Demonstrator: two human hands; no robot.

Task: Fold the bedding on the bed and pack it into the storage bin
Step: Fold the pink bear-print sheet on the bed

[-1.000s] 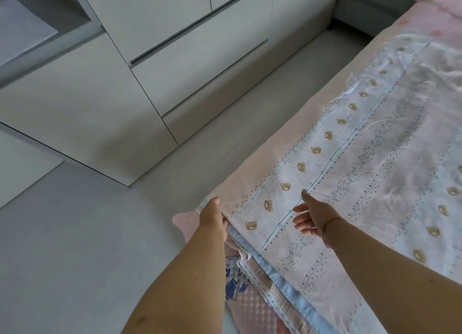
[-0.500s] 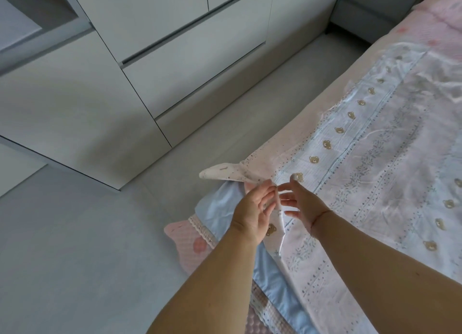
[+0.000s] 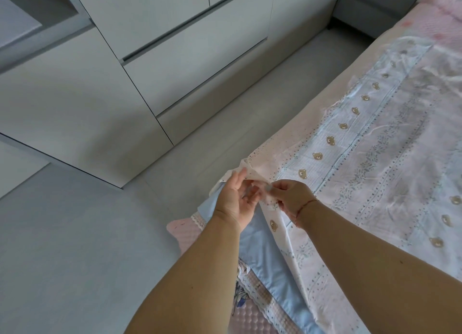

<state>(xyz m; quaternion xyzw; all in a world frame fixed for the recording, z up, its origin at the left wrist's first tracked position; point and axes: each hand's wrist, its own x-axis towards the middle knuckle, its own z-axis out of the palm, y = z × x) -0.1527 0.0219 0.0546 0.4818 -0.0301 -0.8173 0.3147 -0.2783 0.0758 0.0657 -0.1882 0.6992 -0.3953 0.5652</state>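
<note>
Both hands meet at the near left corner of the bear-print sheet, at the bed's floor-side edge. The right hand has fingers curled and pinches the corner fabric. The left hand is palm up with fingers loosely extended, touching the same lifted corner from the floor side; whether it pinches the cloth or only supports it, I cannot tell. The sheet lies spread flat over the bed, its long axis running away from the hands toward the upper right, so nearly all of the fabric lies ahead and to the right of the grip point. Under the raised corner, a blue layer and a pink quilted pad with a lace edge are exposed. The storage bin is not in view. Judgement: folding is at the first step, corner secured, no fold made yet. The coming move likely turns on carrying this corner along or across the sheet; the right hand is nearer the bulk of the cloth, the left is nearer the free edge. White cabinet drawers stand across a strip of grey floor.
</note>
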